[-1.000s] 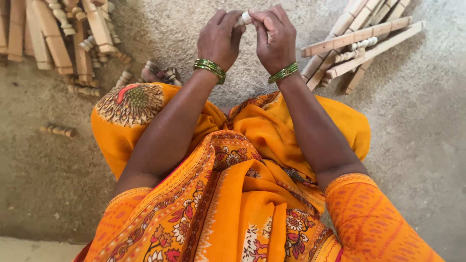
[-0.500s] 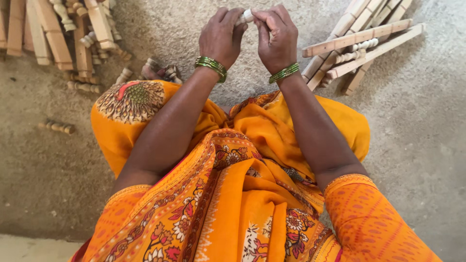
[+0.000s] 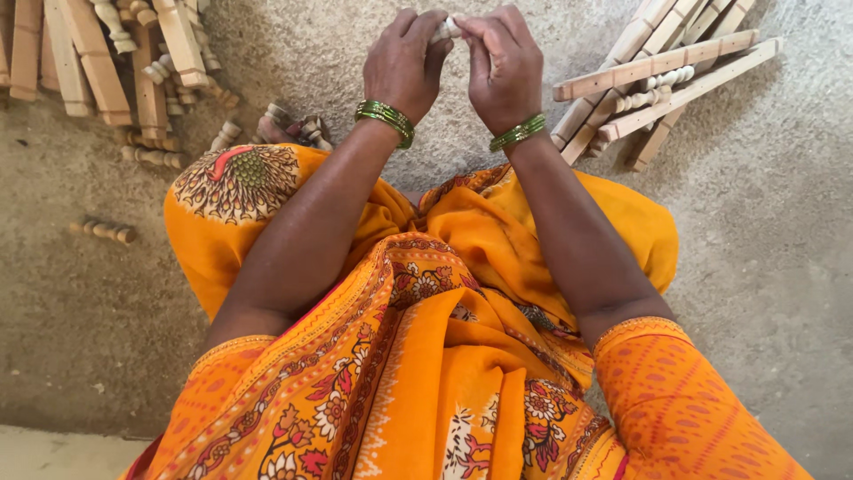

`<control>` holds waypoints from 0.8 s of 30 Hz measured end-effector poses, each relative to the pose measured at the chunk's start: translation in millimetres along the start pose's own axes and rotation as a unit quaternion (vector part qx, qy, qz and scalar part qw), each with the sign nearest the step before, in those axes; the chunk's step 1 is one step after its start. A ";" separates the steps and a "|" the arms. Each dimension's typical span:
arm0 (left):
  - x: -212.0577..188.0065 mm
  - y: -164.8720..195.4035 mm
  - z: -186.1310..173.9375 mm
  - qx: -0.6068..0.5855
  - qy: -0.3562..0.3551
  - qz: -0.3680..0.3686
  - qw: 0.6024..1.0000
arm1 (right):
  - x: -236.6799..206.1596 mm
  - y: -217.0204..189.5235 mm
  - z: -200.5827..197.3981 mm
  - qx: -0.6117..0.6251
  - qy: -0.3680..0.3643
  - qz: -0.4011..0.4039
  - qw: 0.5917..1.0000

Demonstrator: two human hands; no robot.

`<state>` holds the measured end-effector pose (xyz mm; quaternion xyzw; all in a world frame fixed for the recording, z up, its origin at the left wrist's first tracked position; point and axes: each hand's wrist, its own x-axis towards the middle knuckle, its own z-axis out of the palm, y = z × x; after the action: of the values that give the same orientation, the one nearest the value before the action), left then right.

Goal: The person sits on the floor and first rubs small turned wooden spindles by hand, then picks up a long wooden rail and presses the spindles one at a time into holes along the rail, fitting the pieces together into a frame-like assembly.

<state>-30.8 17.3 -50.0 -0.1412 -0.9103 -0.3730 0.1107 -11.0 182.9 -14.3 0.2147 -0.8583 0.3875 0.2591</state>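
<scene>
A small pale wooden piece is lying crosswise at top centre, both the left hand and the right hand pinching its ends equally.

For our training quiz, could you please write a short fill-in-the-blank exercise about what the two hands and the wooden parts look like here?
1. The left hand and right hand pinch one small pale piece between their ____.
2. Each wrist wears ____ bangles.
3. The long wooden slats lie to the person's ____ side.
4. One turned wooden peg lies alone on the ____ floor.

Missing words: fingers; green; right; grey
</scene>
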 end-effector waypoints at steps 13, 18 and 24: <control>14.3 -5.7 10.3 -0.106 0.005 -0.098 0.989 | -3.3 33.4 -7.4 0.402 0.105 0.476 0.775; 15.2 -0.7 2.4 -0.128 0.049 -0.088 0.987 | -2.9 30.1 7.0 0.378 0.062 0.531 0.756; 15.2 -2.6 1.3 -0.270 0.015 -0.139 0.953 | -6.5 29.2 13.5 0.348 0.010 0.492 0.798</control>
<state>-46.1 19.1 -48.0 -0.0323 -0.7842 -0.6190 0.0294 -26.3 191.3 -42.1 -0.1642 -0.6535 0.7372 -0.0498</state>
